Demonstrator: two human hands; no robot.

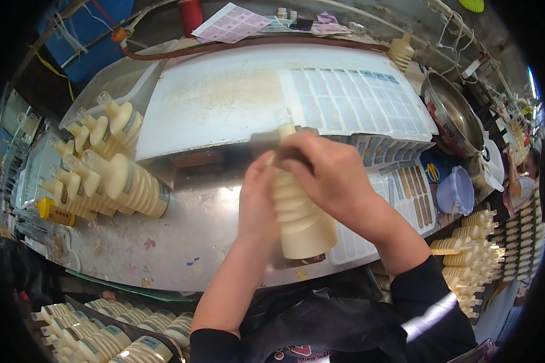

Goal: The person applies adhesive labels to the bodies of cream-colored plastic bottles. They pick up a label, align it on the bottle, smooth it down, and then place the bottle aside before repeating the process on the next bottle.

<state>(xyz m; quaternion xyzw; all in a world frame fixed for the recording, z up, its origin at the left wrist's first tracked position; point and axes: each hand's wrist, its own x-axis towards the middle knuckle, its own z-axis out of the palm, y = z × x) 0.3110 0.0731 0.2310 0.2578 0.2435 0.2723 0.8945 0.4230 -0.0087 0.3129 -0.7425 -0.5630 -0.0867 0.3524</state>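
Observation:
A cream-coloured bottle (306, 227) with a ribbed body and clear neck stands tilted between my hands at the table's front. My left hand (259, 190) closes round its left side near the shoulder, slightly blurred. From the right, my right hand (333, 169) bends its fingers closed against the shoulder, just below the neck. A dark patch shows among the fingers there; I cannot make out what it is. Beside my right forearm lie label sheets (415, 196) with dark strips. Behind the hands, a larger sheet of pale labels (351, 100) rests on a white board (224, 100).
Several similar bottles (127, 181) stand at the left, near a yellow-lidded jar (53, 212) and a clear plastic bin (118, 85). More bottles (94, 345) fill a container below left, others (469, 248) stand at right. A purple basin (456, 190) and metal pan (457, 112) flank the table.

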